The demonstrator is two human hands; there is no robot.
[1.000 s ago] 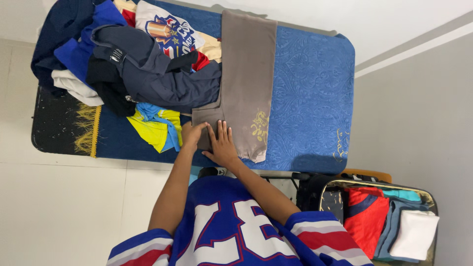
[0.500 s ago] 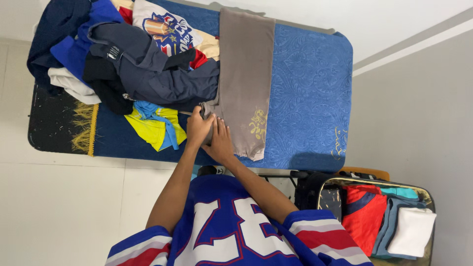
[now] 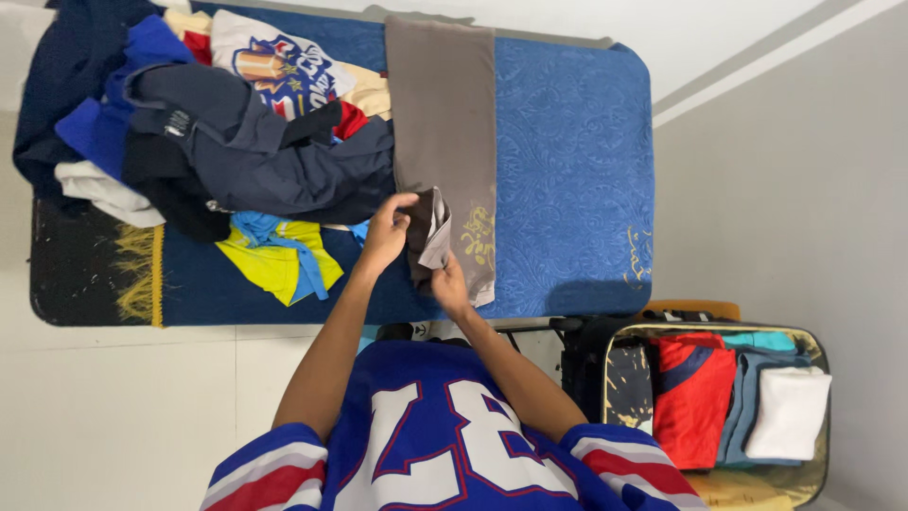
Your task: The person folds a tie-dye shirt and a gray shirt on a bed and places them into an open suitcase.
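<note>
A long grey-brown garment (image 3: pixel 443 114) lies flat along the blue bed cover (image 3: pixel 567 170). It carries a gold embroidered mark near its near end. My left hand (image 3: pixel 386 235) and my right hand (image 3: pixel 450 286) both grip that near end, which is lifted off the bed and doubled over (image 3: pixel 430 232). My left hand pinches the upper fold and my right hand holds the lower edge from beneath. My blue, red and white jersey fills the bottom of the view.
A heap of dark, blue and printed clothes (image 3: pixel 236 142) covers the left half of the bed, with a yellow and light blue garment (image 3: pixel 276 267) at its near side. An open suitcase (image 3: pixel 619 378) at lower right holds folded red, blue and white clothes.
My hands were pressed flat on the garment's near end; now both have taken hold of it and raised it off the bed, folding it back.
</note>
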